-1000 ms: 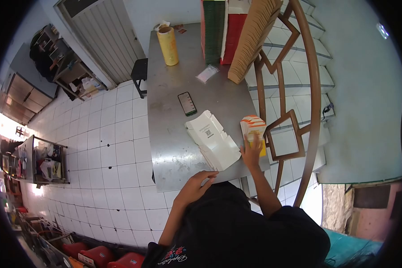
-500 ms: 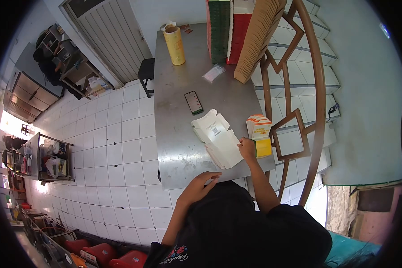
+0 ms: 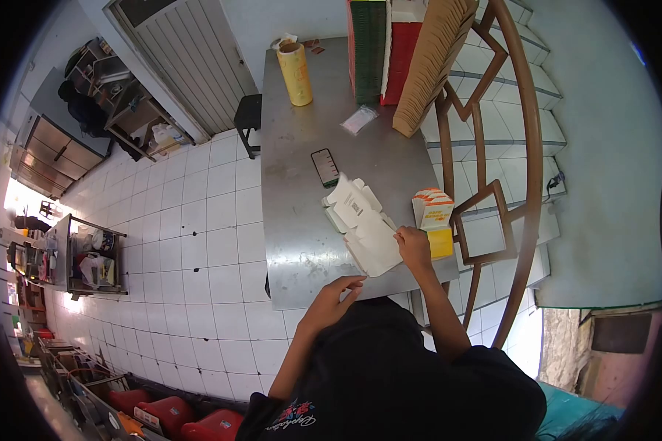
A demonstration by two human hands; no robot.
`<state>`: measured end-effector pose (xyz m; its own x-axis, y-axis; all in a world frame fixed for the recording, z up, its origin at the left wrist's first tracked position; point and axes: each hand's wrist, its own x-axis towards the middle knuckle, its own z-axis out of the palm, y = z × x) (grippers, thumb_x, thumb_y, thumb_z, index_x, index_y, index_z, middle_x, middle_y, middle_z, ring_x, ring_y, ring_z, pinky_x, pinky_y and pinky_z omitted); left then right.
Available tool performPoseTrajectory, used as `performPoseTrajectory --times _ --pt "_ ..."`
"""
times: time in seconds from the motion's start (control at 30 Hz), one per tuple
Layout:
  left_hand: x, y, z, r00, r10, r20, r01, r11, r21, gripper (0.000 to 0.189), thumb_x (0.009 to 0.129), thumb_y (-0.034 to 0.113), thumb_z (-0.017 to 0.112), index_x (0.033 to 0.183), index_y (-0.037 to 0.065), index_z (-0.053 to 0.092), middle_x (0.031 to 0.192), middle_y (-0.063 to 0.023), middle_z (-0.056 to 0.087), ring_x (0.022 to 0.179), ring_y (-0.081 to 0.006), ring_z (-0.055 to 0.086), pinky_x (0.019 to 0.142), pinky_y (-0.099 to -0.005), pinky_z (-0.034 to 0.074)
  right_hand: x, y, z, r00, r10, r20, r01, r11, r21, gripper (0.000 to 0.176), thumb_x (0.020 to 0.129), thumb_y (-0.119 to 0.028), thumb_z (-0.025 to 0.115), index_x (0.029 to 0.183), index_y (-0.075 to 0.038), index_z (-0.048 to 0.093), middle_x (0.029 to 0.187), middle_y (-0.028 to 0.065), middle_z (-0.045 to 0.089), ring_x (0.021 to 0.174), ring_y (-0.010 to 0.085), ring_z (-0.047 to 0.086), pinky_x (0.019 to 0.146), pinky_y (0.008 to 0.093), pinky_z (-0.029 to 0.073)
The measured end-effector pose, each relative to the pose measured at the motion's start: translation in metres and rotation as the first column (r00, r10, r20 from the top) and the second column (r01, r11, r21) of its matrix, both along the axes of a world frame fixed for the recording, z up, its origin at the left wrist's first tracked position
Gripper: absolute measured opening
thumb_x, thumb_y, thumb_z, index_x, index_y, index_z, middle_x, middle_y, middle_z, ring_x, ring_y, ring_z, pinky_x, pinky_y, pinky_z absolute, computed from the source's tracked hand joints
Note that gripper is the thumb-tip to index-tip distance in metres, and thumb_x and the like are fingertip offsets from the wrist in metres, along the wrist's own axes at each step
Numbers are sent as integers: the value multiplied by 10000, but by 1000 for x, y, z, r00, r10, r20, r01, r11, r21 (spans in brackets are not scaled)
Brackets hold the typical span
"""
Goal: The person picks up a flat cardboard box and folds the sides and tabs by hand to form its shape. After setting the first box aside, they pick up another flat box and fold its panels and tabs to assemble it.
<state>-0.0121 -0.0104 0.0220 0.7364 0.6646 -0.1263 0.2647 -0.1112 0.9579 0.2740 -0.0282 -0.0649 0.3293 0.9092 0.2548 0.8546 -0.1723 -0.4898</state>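
A stack of flat white carton blanks [image 3: 371, 246] lies on the metal table [image 3: 294, 257], and its top sheet is partly lifted at the right edge. My right hand [image 3: 413, 248] pinches that edge, fingers closed on the sheet. At the table's front edge rests my left hand [image 3: 335, 298], fingers spread, near the stack's lower corner and holding nothing. Right of my right hand stand orange-and-white printed cartons [image 3: 434, 209] beside a yellow panel [image 3: 440, 243]. A phone [image 3: 324, 167] lies just behind the white blanks.
At the back are a yellow roll [image 3: 296, 73], a small plastic packet [image 3: 359, 120], and tall stacks of green [image 3: 368, 55], red [image 3: 403, 59] and brown card [image 3: 434, 70]. A brown railing [image 3: 531, 147] runs along the right. Far left, a person [image 3: 87, 110] stands by shelves.
The top white sheet has risen and bent at its far end, with my right hand on its edge. The whole view has shifted slightly. My left hand stays near the table's front edge.
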Motion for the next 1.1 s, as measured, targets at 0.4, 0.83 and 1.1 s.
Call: performPoseTrajectory --times 0.4,0.83,1.1 --pt "3 2 8 998 42 51 -30 977 -212 346 1062 192 572 1391 87 597 1211 -100 706 1147 -199 660 992 -352 506 12 13 -24 993 5 119 -29 979 200 78 837 -66 703 913 -81 692 819 98 699 796 306 681 717 435 529" --pt "1 -2 5 998 -25 50 33 984 -176 351 1059 186 576 1388 68 603 1224 -131 699 1167 -212 659 1006 -350 507 41 6 -92 959 -129 253 99 987 131 117 908 -127 712 947 -34 654 1126 143 711 980 339 688 849 456 547" --pt "1 0 5 1000 22 -10 -24 976 -216 337 1069 209 561 1371 67 606 1203 -136 706 1155 -222 668 1002 -357 510 -1 12 -35 970 -90 -227 120 985 125 171 914 -129 715 1011 -33 612 1090 147 684 984 372 663 859 452 535"
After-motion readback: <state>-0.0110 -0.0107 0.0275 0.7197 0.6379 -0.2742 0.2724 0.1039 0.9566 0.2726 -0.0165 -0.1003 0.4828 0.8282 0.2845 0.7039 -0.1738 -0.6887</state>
